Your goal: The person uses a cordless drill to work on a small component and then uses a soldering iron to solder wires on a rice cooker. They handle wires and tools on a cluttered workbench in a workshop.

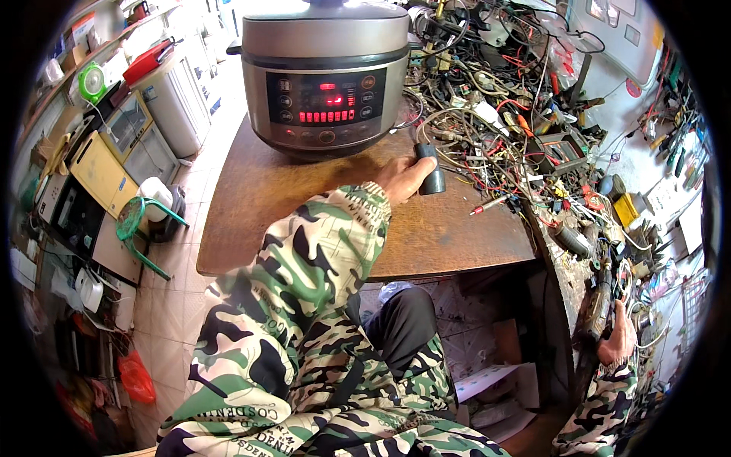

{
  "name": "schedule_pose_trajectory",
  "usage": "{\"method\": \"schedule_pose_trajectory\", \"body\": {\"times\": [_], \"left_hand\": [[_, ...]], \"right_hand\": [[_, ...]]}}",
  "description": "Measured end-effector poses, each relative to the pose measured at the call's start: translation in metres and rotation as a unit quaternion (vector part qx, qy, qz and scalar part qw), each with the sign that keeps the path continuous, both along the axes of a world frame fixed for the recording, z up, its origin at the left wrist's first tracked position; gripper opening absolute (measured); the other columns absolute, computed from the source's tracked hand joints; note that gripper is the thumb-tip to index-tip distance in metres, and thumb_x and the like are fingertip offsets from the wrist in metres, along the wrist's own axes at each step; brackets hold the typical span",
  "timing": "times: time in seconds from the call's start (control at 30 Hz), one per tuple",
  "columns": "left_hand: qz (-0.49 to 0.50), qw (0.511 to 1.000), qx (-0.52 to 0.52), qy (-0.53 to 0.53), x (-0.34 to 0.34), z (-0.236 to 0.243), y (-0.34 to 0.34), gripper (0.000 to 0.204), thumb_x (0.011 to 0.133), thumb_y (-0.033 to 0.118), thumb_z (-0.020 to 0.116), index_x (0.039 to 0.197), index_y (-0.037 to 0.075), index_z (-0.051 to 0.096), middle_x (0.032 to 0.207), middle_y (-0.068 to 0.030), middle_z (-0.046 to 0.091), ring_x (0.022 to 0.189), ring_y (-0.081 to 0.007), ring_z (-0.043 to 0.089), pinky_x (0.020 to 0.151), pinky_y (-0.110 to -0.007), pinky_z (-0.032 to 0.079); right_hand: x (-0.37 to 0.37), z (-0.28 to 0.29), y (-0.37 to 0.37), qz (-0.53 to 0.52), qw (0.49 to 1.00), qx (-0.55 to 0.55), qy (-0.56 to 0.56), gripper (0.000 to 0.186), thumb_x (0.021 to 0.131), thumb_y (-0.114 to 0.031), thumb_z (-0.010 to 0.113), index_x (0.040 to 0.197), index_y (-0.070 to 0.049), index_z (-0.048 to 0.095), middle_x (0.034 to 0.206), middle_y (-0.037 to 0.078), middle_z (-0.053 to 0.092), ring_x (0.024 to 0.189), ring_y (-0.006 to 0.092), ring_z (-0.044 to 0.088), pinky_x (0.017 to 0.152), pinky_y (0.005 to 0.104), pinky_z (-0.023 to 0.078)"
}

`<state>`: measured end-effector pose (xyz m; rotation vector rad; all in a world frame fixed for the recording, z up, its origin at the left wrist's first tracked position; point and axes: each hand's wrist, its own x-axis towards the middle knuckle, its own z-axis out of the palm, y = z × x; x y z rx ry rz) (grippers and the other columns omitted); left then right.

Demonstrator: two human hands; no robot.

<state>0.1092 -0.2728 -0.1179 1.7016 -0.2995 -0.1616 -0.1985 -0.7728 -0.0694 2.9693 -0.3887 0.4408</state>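
Note:
My left hand (402,180) is closed around a short black cylinder (432,169) that stands on the brown wooden table (320,236). Just beyond it sits a large grey electric pressure cooker (326,84) with its lid on and red lights glowing on its panel. Far to the right, my right hand (618,341) is stretched out at a cluttered side bench, beside a long dark tool (598,301). At least one of its fingers is extended; the others are partly hidden, and I see nothing held in it.
A tangled heap of cables and tools (487,91) covers the table's back right. A red-tipped pen-like probe (489,204) lies near the right edge. Leftward stand a green stool (135,228) and several appliances. An open cardboard box (502,392) lies under the table.

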Motion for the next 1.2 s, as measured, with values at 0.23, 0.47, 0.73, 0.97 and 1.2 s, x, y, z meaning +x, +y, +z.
{"method": "schedule_pose_trajectory", "body": {"times": [0.23,0.47,0.73,0.97,1.2], "left_hand": [[0.114,0.959,0.189,-0.178,0.022,-0.018,0.001,0.057,0.084,0.053,0.066,0.090,-0.004,0.069,0.080,-0.0231,0.068,0.073,-0.0317,0.068,0.070,-0.044,0.051],[0.133,0.946,0.171,-0.241,0.007,-0.005,0.005,0.046,0.082,0.042,0.069,0.091,-0.003,0.067,0.085,-0.0256,0.068,0.084,-0.0414,0.067,0.075,-0.048,0.051],[0.155,0.908,0.294,-0.254,0.002,-0.003,0.027,0.048,0.080,0.044,0.071,0.100,0.001,0.064,0.098,-0.0230,0.065,0.096,-0.0419,0.063,0.083,-0.048,0.050],[0.057,0.961,0.211,-0.171,0.006,0.000,-0.003,0.048,0.073,0.032,0.083,0.103,-0.001,0.066,0.099,-0.0211,0.066,0.095,-0.0366,0.066,0.083,-0.042,0.052],[0.053,0.944,0.209,-0.249,0.001,-0.002,0.002,0.044,0.074,0.029,0.085,0.104,0.001,0.066,0.096,-0.0159,0.066,0.087,-0.0302,0.066,0.078,-0.039,0.052]], "right_hand": [[-0.008,0.063,-0.039,0.117,0.919,0.322,-0.193,0.071,0.078,-0.058,0.075,0.115,-0.002,0.055,0.081,0.001,0.052,0.069,0.0133,0.049,0.058,0.0281,0.040],[0.103,0.134,0.092,0.312,0.556,0.688,-0.347,0.044,0.101,-0.030,0.055,0.134,-0.001,0.051,0.082,0.001,0.050,0.081,0.0114,0.048,0.080,0.0263,0.043],[0.252,0.058,0.261,0.446,0.378,0.776,-0.235,0.045,0.101,-0.030,0.052,0.133,0.002,0.049,0.078,0.004,0.055,0.078,0.0177,0.054,0.084,0.0377,0.046],[0.311,0.014,0.276,0.402,0.317,0.844,-0.159,0.050,0.091,-0.030,0.058,0.128,0.003,0.051,0.075,0.005,0.055,0.074,0.0207,0.057,0.077,0.0429,0.051],[0.325,-0.014,0.283,0.385,0.275,0.876,-0.087,0.054,0.089,-0.032,0.059,0.129,0.003,0.049,0.073,0.005,0.054,0.070,0.0221,0.056,0.078,0.0438,0.051]]}}
